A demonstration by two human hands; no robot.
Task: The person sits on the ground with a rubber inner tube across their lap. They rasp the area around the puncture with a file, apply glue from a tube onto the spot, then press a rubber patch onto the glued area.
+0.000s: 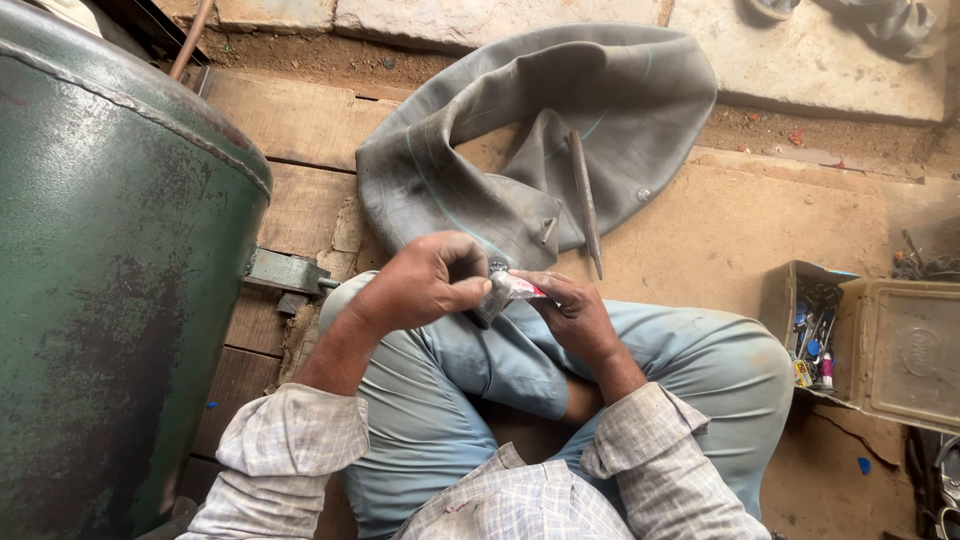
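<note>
head view looks straight down on you, seated cross-legged in pale blue trousers on a floor of worn wooden planks (300, 130) that runs into dusty packed ground (720, 230) on your right. your left hand (425, 280) is curled, thumb and forefingers pressed together on the near end of a small crumpled metal tube (505, 292) with a red and white print. your right hand (570, 310) pinches the same tube from the other side, fingers folded around its flat tail. the tube sits between both hands, just above your knees.

just beyond your hands a slack grey rubber inner tube (560, 120) lies folded on the planks, its valve stem pointing toward you, and a long thin metal file (585, 200) rests across it. a big dark green metal drum (110, 270), scuffed and rust-patched, fills the left side, close against your left knee. on your right, well apart from the hands, an open cardboard box (810, 330) holds small tools, beside a dirty tan plastic lid (910, 350). rough stone slabs (800, 60) edge the far side of the floor.
</note>
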